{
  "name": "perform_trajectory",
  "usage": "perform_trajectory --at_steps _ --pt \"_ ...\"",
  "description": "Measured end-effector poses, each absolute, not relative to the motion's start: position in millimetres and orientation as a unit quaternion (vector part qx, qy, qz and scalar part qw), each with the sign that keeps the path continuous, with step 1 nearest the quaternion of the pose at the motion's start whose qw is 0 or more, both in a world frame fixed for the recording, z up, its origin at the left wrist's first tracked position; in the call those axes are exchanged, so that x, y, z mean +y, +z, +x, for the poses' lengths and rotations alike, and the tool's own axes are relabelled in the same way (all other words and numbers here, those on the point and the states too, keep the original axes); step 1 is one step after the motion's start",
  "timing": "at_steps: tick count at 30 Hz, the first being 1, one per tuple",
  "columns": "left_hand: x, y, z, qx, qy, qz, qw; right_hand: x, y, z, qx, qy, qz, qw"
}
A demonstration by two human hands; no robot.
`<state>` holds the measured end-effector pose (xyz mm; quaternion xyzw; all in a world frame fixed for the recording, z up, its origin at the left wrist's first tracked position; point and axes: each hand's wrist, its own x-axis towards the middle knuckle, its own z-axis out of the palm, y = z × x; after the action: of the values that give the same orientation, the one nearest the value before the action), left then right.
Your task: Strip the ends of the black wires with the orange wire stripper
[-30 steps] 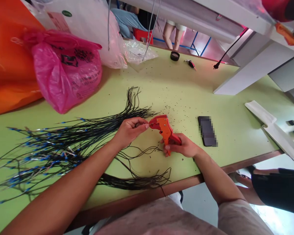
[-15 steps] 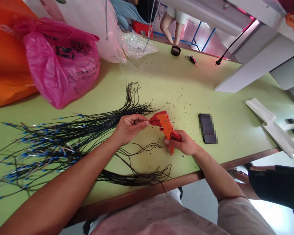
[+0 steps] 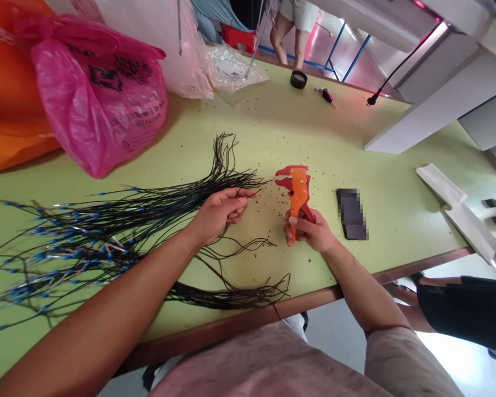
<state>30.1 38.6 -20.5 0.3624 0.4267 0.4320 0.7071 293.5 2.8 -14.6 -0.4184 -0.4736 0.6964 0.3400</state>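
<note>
My left hand (image 3: 223,212) is closed, thumb against fingers, on a thin black wire (image 3: 254,194) whose end sticks out to the right. Beneath and behind it spreads a bundle of black wires (image 3: 186,196), with blue parts near their left ends. My right hand (image 3: 308,226) is wrapped round the handles of an orange and red wire stripper (image 3: 300,184). Its jaws point left and are parted, a short gap away from the wire end. A second bunch of black wires (image 3: 227,298) lies along the near table edge.
Small black scraps dot the green table (image 3: 240,118). A pink plastic bag (image 3: 103,99) stands at the back left. Right of the stripper lies a dark phone-like object (image 3: 349,215). A black tape roll (image 3: 298,79), keys (image 3: 325,96) and a plug (image 3: 372,100) are farther back.
The stripper has moved right and up, off the wire end, and its jaws have opened. My left hand has shifted slightly left, still holding the wire.
</note>
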Motion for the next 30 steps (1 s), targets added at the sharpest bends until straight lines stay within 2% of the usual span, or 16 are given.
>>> perform_trajectory --at_steps 5,13,20,23,26,30 --pt "40.8 -19.5 21.9 0.408 0.396 0.323 0.757 6.4 -17.6 300.4 -0.470 0.708 -0.407 0.337" --pt "38.6 -24.8 16.3 0.435 0.370 0.376 0.730 0.2 -10.3 299.5 -0.529 0.701 -0.379 0.291" --pt "37.3 -24.0 13.8 0.447 0.367 0.373 0.725 -2.2 -12.3 298.8 -0.553 0.690 -0.356 0.304" --pt "36.2 -26.3 13.8 0.437 0.367 0.379 0.729 -4.4 -12.2 291.5 -0.593 0.624 -0.385 0.333" --pt "34.3 -26.6 15.8 0.425 0.366 0.370 0.740 -3.5 -7.6 277.7 -0.647 0.506 -0.448 0.354" --pt "31.9 -23.1 18.8 0.414 0.377 0.349 0.751 3.5 -2.9 253.4 -0.726 0.380 -0.480 0.313"
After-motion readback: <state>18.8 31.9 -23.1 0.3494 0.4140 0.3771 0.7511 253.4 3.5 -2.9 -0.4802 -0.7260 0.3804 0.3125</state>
